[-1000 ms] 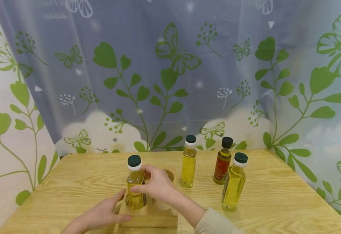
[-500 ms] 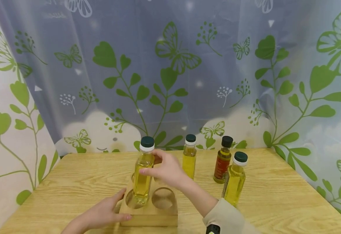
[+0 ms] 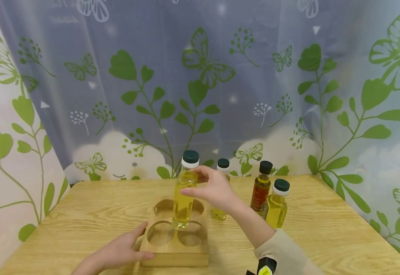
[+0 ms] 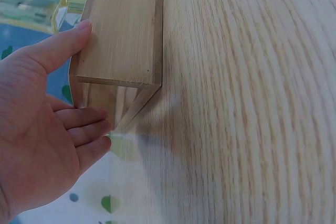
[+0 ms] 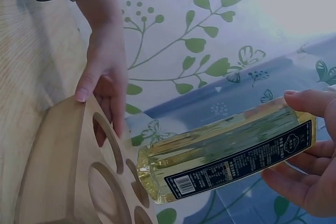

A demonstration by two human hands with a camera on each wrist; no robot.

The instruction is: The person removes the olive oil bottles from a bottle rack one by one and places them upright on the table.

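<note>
My right hand [image 3: 217, 189] grips a square glass bottle of yellow oil [image 3: 183, 200], green-capped with a white collar, between thumb and fingers. The bottle is raised over a wooden bottle rack [image 3: 174, 259] with round holes, tilted slightly, its base overlapping the holes in the head view. A dark label with a barcode [image 5: 184, 183] shows on its side in the right wrist view. My left hand [image 3: 122, 248] rests at the rack's near left corner. In the left wrist view the thumb touches the front panel [image 4: 123, 30], and the loosely extended fingers lie by the open end.
Right of the rack stand two more green-capped oil bottles; one [image 3: 219, 214] is partly behind my right hand, the other [image 3: 276, 210] partly behind my forearm. A black-capped bottle with a red label [image 3: 260, 194] stands between them. A patterned curtain [image 3: 145, 126] hangs behind the wooden table [image 3: 93, 206].
My right hand has lifted the oil bottle out of the rack's near left hole and carried it up and right. The left hand has stayed at the rack.
</note>
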